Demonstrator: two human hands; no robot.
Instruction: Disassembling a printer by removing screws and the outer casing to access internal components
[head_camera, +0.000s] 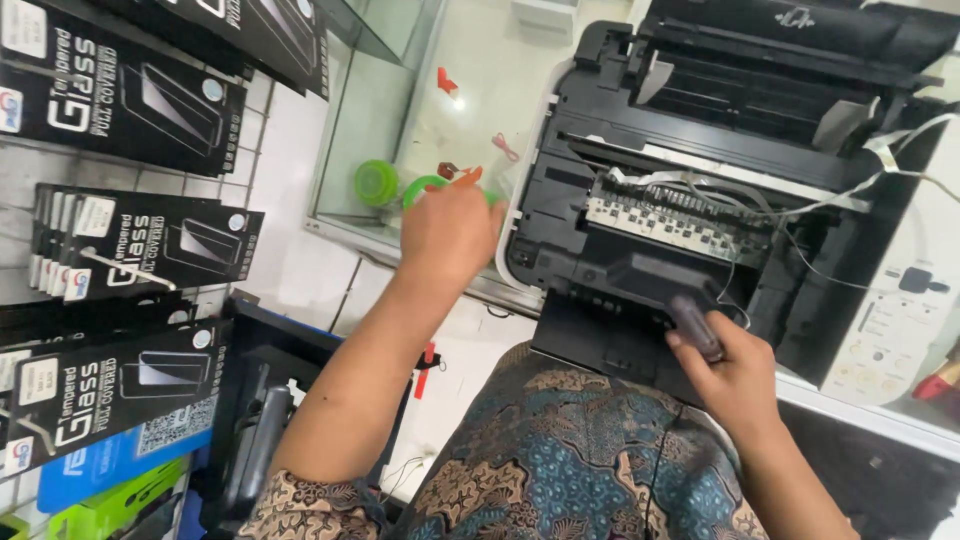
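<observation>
Midway through stripping the opened black printer (700, 200) on the glass desk (470, 90). Left hand (450, 232) reaching over green tape rolls (378, 182), fingers hidden, grip impossible to tell. Right hand (735, 375) clamped on a screwdriver (695, 325) at the printer's front. Likely calls for steady seating of the tip.

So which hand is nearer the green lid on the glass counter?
Left. The left hand reaches over the green lid, partly covering it; the right hand is far off at the printer, holding a screwdriver.
</observation>
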